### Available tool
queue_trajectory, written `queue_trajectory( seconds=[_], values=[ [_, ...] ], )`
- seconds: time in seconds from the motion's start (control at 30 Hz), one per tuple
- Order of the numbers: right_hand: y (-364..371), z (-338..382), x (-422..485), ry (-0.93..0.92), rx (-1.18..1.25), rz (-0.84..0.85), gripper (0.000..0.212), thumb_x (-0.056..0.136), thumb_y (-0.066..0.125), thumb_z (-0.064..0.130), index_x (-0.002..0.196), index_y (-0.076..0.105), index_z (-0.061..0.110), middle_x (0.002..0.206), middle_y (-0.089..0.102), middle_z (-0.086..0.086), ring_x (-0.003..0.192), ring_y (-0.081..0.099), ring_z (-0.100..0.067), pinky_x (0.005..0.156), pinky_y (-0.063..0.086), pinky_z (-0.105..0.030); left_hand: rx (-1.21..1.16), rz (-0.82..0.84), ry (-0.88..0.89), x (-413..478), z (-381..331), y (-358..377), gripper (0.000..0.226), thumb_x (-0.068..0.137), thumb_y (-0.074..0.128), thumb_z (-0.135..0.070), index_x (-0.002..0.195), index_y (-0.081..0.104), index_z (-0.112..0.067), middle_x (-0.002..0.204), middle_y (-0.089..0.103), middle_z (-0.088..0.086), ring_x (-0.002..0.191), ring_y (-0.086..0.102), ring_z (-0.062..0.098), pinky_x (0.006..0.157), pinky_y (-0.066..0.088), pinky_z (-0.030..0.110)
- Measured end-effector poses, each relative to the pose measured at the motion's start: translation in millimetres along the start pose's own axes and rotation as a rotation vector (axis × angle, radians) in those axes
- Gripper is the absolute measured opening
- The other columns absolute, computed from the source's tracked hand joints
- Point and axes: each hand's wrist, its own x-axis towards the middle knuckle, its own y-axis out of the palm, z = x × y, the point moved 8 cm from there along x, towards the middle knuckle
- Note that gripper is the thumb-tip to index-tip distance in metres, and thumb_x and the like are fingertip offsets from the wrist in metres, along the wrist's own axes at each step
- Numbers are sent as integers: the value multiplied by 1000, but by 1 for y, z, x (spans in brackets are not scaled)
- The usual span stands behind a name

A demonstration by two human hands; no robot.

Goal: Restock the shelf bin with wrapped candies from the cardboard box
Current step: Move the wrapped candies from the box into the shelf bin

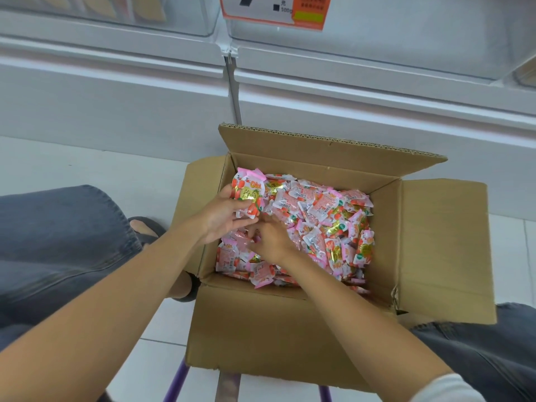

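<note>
An open cardboard box (293, 329) stands in front of me, flaps spread, filled with several pink and red wrapped candies (327, 221). My left hand (220, 217) is over the box's left side and grips a small bunch of candies (246, 195) lifted above the pile. Just to its right, my right hand (272, 239) reaches down into the pile with fingers curled among the wrappers; what they hold is hidden. A clear shelf bin (391, 27) sits on the white shelf above the box.
A price tag (272, 10) in orange and white hangs on the bin's front. Another clear bin (110, 13) is at upper left. My knees in blue jeans (58, 242) flank the box. A sandalled foot (145, 227) rests on the white tiled floor.
</note>
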Motion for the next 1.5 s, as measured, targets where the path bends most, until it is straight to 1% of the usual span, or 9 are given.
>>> queue_trajectory(
  seconds=[0.1,0.3,0.43,0.67,0.87,0.97,1.07,1.23,1.5],
  values=[
    [-21,-6,-9,116,236,42,12,90,63,5,102,64,7,96,59,-3,90,57,-20,79,48,-31,41,-18,45,0,-4,-7,49,96,55,3,139,44,-17,132,61,10,117,63,26,98,52,44],
    [-156,-1,-47,148,422,-514,8,92,65,22,89,71,17,85,67,0,68,57,-6,65,44,-16,130,-54,123,-4,-17,8,53,96,57,0,142,40,-22,132,58,4,114,63,21,89,58,37],
    [-182,32,-46,163,353,-391,20,91,61,9,107,74,13,102,67,8,89,59,-3,84,46,-18,259,5,197,-13,-30,43,47,99,54,-7,138,36,-28,132,59,6,117,62,23,85,59,32],
    [-183,52,-57,143,1158,-109,27,93,64,15,115,64,-2,101,71,-12,93,71,-22,84,57,-27,-22,120,169,-36,-46,71,46,99,47,3,137,44,-24,123,64,5,98,67,18,71,59,30],
    [-212,54,-65,111,501,-352,31,83,77,19,111,67,8,93,69,0,83,65,-14,82,58,-36,-60,184,150,-55,-61,82,33,103,37,-7,134,47,-17,128,62,16,110,64,30,86,57,45],
    [-227,68,-70,63,468,-490,28,81,79,22,101,61,13,86,61,8,69,53,-3,63,46,-20,1,310,157,-72,-69,102,30,103,45,-20,132,50,-14,131,58,11,113,63,28,94,54,52],
    [-238,79,-79,12,457,-612,49,82,77,30,124,54,19,106,52,9,76,48,0,68,40,-17,39,329,221,-83,-79,115,41,94,54,3,127,51,-21,124,57,10,104,66,21,84,58,39],
    [-224,90,-80,15,806,-187,45,95,54,48,120,63,11,106,71,-3,99,67,-17,76,53,-22,141,289,318,-99,-104,130,52,88,57,12,129,42,-16,124,58,16,105,66,24,83,59,32],
    [-261,133,-103,-133,795,-253,42,99,52,37,132,47,9,106,67,-10,87,67,-19,73,54,-32,676,360,555,-144,-140,156,53,96,60,-12,138,28,-15,94,58,5,80,64,8,68,58,24]
  ],
)
